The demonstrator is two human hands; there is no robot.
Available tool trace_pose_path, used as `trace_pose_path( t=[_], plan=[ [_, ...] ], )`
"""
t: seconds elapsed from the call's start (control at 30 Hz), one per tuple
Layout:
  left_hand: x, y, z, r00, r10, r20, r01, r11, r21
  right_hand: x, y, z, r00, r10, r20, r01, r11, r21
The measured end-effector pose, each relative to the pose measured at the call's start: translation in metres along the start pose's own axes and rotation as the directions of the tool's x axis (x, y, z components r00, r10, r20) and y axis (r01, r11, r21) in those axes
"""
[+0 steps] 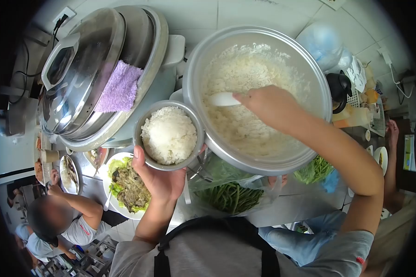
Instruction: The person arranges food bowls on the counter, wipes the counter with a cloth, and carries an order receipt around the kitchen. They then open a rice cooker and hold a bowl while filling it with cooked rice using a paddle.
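Observation:
A metal bowl [199, 134] heaped with cooked rice [170, 135] rests in my left hand [164, 182], thumb along its side and fingers underneath. It is held just left of a large metal pot [326, 115], close to the pot's rim. My right hand [270, 108] reaches into the pot, closed on a white rice paddle [224, 99]. The paddle's blade lies against the rice [245, 69] that covers the pot's bottom and clings to its wall. Most of the paddle's handle is hidden inside my fist.
Left of the pot, a tilted lidded cooker [90, 60] bears a purple cloth [119, 87]. Below stand a plate of meat and lettuce [131, 187] and a bag of green beans [233, 196]. A black kettle [339, 90] is at right. A co-worker [78, 217] handles food at lower left.

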State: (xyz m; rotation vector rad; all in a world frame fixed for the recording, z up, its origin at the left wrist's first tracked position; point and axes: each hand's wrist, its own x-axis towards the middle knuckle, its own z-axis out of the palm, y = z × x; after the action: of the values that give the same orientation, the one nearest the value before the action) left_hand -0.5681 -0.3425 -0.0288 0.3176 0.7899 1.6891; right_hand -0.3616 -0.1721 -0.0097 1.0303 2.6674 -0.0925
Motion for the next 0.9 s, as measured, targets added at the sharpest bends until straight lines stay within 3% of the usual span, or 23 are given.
trace_pose_path(
  t=[0.07, 0.17, 0.27, 0.67, 0.77, 0.87, 0.9],
  plan=[
    [0.004, 0.0, 0.0, 1.0, 0.002, -0.002, -0.002, 1.0, -0.016, 0.007, 0.014, -0.02, 0.992, 0.064, 0.11, -0.06, 0.997, -0.04],
    [0.006, 0.0, -0.002, 1.0, 0.011, -0.019, -0.011, 0.999, -0.037, 0.026, 0.055, -0.013, 0.963, 0.211, -0.167, -0.214, 0.977, 0.001],
    [0.011, 0.0, -0.005, 1.0, 0.009, -0.002, -0.009, 0.999, -0.038, 0.042, 0.052, 0.02, 0.946, 0.288, -0.152, -0.259, 0.949, 0.181],
    [0.018, 0.003, -0.01, 1.0, 0.004, 0.006, -0.003, 0.998, -0.063, 0.015, 0.011, 0.05, 0.975, 0.219, -0.028, -0.152, 0.76, 0.632],
    [0.018, 0.003, -0.011, 1.0, 0.003, 0.014, -0.002, 0.998, -0.065, 0.009, -0.001, 0.041, 0.867, 0.291, 0.405, -0.492, 0.367, 0.789],
    [0.016, 0.004, -0.01, 0.999, -0.02, 0.05, 0.024, 0.996, -0.085, 0.001, 0.0, 0.032, 0.878, 0.214, 0.429, -0.479, 0.381, 0.791],
    [0.016, 0.004, -0.01, 0.998, -0.023, 0.059, 0.028, 0.996, -0.085, -0.004, 0.003, 0.034, 0.948, 0.176, 0.265, -0.318, 0.563, 0.763]
  ],
)
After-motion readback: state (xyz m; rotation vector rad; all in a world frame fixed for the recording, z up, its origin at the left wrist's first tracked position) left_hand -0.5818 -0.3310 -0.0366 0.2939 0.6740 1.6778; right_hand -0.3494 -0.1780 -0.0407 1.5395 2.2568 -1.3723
